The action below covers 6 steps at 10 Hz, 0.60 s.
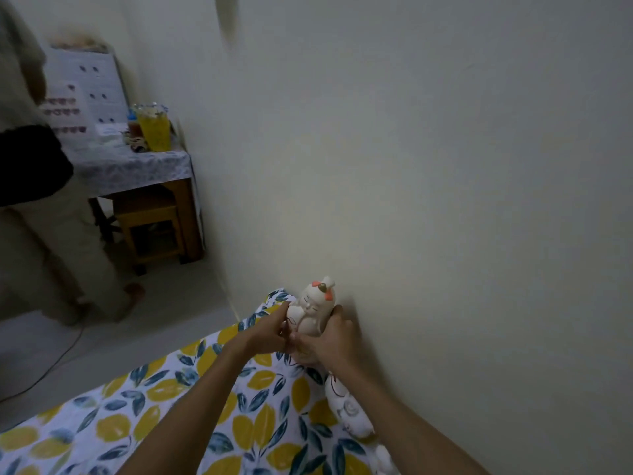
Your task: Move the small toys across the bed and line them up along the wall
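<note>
A white cat-like toy figure [313, 311] with orange ears stands upright against the cream wall [428, 200], near the far corner of the bed [164, 413]. My left hand [269, 332] grips its left side and my right hand [334, 339] grips its right side and base. Behind my right forearm, a second white toy [347, 411] with a drawn face rests by the wall. Part of a third white toy [383, 459] shows at the bottom edge, also along the wall.
The bed has a sheet printed with yellow lemons and blue leaves. Beyond its corner is grey floor with a cable [51, 368]. A person [37, 207] stands at left beside a cloth-covered table [137, 168] holding a yellow bag; a wooden stool [150, 231] sits under it.
</note>
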{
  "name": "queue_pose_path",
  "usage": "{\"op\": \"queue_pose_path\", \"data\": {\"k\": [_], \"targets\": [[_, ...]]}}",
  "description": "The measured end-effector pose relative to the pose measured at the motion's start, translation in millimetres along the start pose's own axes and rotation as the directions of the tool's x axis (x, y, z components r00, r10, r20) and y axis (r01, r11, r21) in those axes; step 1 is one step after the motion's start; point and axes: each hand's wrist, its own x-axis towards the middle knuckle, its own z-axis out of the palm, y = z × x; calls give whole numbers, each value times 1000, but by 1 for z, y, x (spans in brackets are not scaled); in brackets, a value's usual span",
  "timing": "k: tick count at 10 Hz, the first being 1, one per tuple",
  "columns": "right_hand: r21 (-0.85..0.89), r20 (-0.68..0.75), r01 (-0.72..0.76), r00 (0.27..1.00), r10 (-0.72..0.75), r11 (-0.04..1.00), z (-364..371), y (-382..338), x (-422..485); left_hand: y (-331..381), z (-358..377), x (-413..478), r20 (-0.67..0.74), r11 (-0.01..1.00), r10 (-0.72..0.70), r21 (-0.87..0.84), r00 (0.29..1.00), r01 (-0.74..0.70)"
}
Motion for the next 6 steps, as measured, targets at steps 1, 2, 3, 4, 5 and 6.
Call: {"op": "queue_pose_path", "data": {"k": [1,2,3,4,5,6], "targets": [[-44,-28,-25,999,24,999,1,7,2,3,3,7,34,1000,15,3,999,-15],[-83,-29,-24,999,21,996,1,7,-1,7,2,6,49,1000,2,-2,999,-2],[-103,-5,-21,1000,20,995,1,7,-5,9,6,1,36,1000,-8,27,999,7],[-59,44,-43,998,46,997,0,5,-11,16,9,-13,6,994,-16,105,1000,15],[-68,19,-28,999,29,997,-8,-4,-24,19,3,-35,-23,990,-47,131,999,50],[-262,-80,25,996,-48,965,-34,-31,-65,22,-16,-86,-145,970,-87,213,986,117]]}}
